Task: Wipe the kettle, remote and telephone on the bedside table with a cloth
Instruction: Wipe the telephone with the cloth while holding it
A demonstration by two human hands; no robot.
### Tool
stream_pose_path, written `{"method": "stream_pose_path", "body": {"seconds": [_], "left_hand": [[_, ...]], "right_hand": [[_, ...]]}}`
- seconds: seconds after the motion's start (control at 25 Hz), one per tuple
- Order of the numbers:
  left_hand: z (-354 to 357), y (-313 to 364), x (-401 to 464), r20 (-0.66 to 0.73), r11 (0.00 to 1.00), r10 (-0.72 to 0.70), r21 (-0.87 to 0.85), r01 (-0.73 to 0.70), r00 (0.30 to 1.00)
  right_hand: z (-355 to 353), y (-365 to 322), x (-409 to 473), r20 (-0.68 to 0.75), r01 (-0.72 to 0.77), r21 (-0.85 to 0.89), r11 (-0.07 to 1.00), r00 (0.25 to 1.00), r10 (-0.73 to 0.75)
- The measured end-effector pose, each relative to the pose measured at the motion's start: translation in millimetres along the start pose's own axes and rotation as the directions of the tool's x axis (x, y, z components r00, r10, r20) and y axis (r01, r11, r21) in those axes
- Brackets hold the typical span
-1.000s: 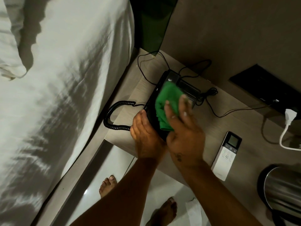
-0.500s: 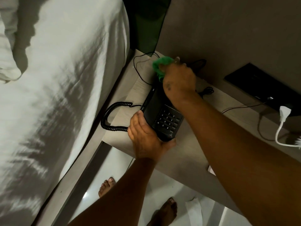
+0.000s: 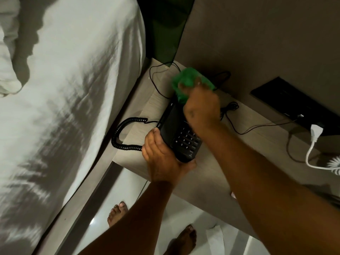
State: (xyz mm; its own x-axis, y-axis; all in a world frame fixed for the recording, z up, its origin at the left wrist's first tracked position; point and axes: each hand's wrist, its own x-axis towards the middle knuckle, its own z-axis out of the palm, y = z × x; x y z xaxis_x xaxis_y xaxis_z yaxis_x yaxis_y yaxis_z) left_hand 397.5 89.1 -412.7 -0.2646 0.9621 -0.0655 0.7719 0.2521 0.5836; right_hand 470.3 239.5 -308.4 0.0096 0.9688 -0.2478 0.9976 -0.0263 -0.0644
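Note:
A black telephone (image 3: pixel 174 126) with a keypad lies on the wooden bedside table (image 3: pixel 230 159). My left hand (image 3: pixel 163 159) grips its near end. My right hand (image 3: pixel 201 109) presses a green cloth (image 3: pixel 187 81) onto the phone's far end, covering that part. The coiled handset cord (image 3: pixel 121 133) loops off to the left. The remote and the kettle are hidden behind my right forearm or out of frame.
A bed with white sheets (image 3: pixel 64 107) fills the left side. Thin black cables (image 3: pixel 237 116) run across the table to a black wall panel (image 3: pixel 294 105). A white plug and cord (image 3: pixel 315 137) hang at the right. Bare feet (image 3: pixel 117 212) stand on the tiled floor below.
My right hand swept the cloth from the keypad up to the phone's far end and stays there. The left hand kept its hold on the near end.

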Motion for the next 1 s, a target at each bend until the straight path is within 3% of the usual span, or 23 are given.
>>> {"method": "stream_pose_path", "body": {"seconds": [0.08,0.24,0.36,0.56,0.76,0.92,1.0], "left_hand": [[0,1,0,0.003,1.000,-0.002,-0.003,0.002,1.000],[1,0,-1,0.006,1.000,-0.015,-0.009,0.015,1.000],[3,-1,0,-0.006,1.000,0.002,-0.019,-0.002,1.000],[4,-1,-2,-0.012,1.000,-0.016,0.007,0.016,1.000],[5,-1,-1,0.002,1.000,-0.026,0.017,0.026,1.000],[5,-2,-2,-0.009,1.000,0.001,0.011,-0.001,1.000],[6,-4,-2,0.004,1.000,-0.007,0.013,0.007,1.000]], "right_hand": [[-10,8,27,-0.052,-0.056,0.174,0.983,0.996,0.066],[11,4,-17,-0.036,0.137,-0.040,0.990,0.990,-0.138],[36,17,-77,-0.045,0.240,0.006,0.971,0.970,-0.239],[41,58,-75,0.042,0.070,-0.052,0.996,0.997,-0.068],[30,51,-41,-0.020,-0.006,-0.031,1.000,1.000,0.005],[54,46,-133,0.148,0.177,-0.080,0.981,0.975,-0.164],[53,58,-139,0.158,0.174,-0.071,0.982,0.974,-0.161]]}}
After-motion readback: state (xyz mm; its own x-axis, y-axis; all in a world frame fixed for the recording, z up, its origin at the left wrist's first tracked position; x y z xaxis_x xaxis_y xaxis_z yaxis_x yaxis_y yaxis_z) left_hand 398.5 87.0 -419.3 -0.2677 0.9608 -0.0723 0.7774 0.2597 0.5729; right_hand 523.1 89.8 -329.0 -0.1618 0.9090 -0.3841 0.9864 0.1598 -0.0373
